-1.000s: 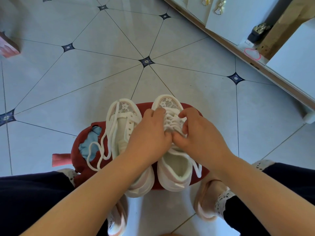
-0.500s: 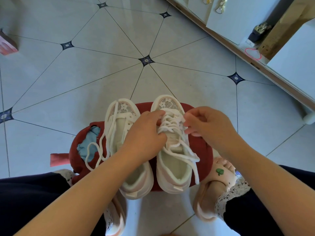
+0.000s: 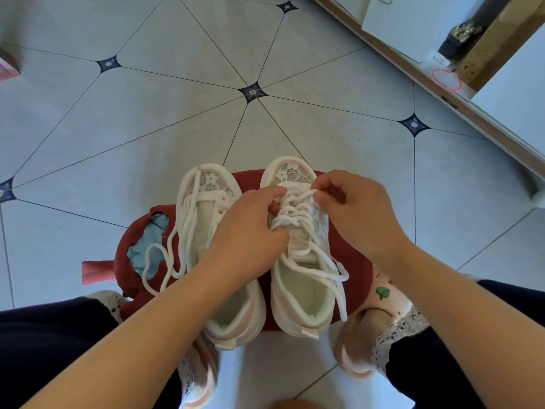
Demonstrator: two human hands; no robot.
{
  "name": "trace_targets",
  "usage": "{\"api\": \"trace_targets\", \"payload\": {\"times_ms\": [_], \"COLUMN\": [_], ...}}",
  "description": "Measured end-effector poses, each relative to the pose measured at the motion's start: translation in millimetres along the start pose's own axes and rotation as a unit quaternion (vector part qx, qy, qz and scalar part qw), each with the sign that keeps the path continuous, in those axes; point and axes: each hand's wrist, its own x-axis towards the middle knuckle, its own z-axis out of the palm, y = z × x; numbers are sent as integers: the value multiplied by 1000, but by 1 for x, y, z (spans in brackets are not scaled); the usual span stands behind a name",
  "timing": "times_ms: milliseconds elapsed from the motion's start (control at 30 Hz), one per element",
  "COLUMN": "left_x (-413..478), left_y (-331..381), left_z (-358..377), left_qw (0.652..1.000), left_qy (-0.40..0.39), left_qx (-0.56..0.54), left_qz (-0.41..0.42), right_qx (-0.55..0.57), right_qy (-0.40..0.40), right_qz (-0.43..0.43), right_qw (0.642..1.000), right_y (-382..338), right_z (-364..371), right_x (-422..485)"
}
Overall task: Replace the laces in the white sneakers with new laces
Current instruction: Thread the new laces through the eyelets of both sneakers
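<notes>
Two white sneakers with lace toe panels stand side by side on a dark red stool (image 3: pixel 355 261). The right sneaker (image 3: pixel 300 296) is laced; my left hand (image 3: pixel 250 231) pinches its crossed white lace (image 3: pixel 295 209) from the left side. My right hand (image 3: pixel 354 208) pinches the same lace near the toe end. The lace's loose ends trail down over the right side of the shoe. The left sneaker (image 3: pixel 203 202) has bare eyelets, and a loose white lace (image 3: pixel 165 261) drapes over it and hangs off its left side.
The stool stands on a pale tiled floor (image 3: pixel 147 113), with a torn patch showing blue padding (image 3: pixel 147 249). My knees in dark trousers and my feet in pink slippers (image 3: pixel 359 329) flank the stool. White furniture on a wooden base (image 3: pixel 442 93) runs along the upper right.
My hands have parted from the middle of the right sneaker. The right hand moved up toward the toe end, pulling the lace; the left hand shifted slightly left.
</notes>
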Motion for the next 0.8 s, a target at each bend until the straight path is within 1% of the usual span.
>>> {"api": "trace_targets", "payload": {"times_ms": [67, 133, 233, 300, 333, 400, 467, 533, 700, 800], "left_x": [0, 0, -2, -2, -2, -1, 0, 1, 3, 5], "left_y": [-1, -1, -1, -1, -1, 0, 1, 3, 7, 9], "left_z": [1, 1, 1, 1, 1, 0, -2, -5, -9, -9], "left_qw": [1000, 1000, 1000, 1000, 1000, 1000, 1000, 999, 998, 997], "left_qy": [3, 2, -3, -4, -4, -7, -16, -33, -65, -72], "left_qx": [1, 2, 0, -6, -8, -10, -11, -15, -24, -24], "left_qz": [-1, -2, -3, -6, -9, -13, -13, -9, 4, 20], "right_qx": [96, 151, 225, 285, 292, 287, 272, 250, 219, 258], "right_qy": [-18, -49, -90, -96, -98, -114, -146, -160, -143, -129], "right_qz": [78, 142, 195, 224, 233, 227, 191, 174, 172, 184], "right_qw": [992, 977, 950, 927, 922, 924, 932, 939, 950, 940], "right_y": [-3, -4, -6, -6, -5, -3, 0, 3, 8, 7], "right_z": [1, 1, -2, -4, -5, -8, -9, -10, -6, -5], "right_x": [2, 5, 8, 9, 9, 7, 5, 3, 5, 3]}}
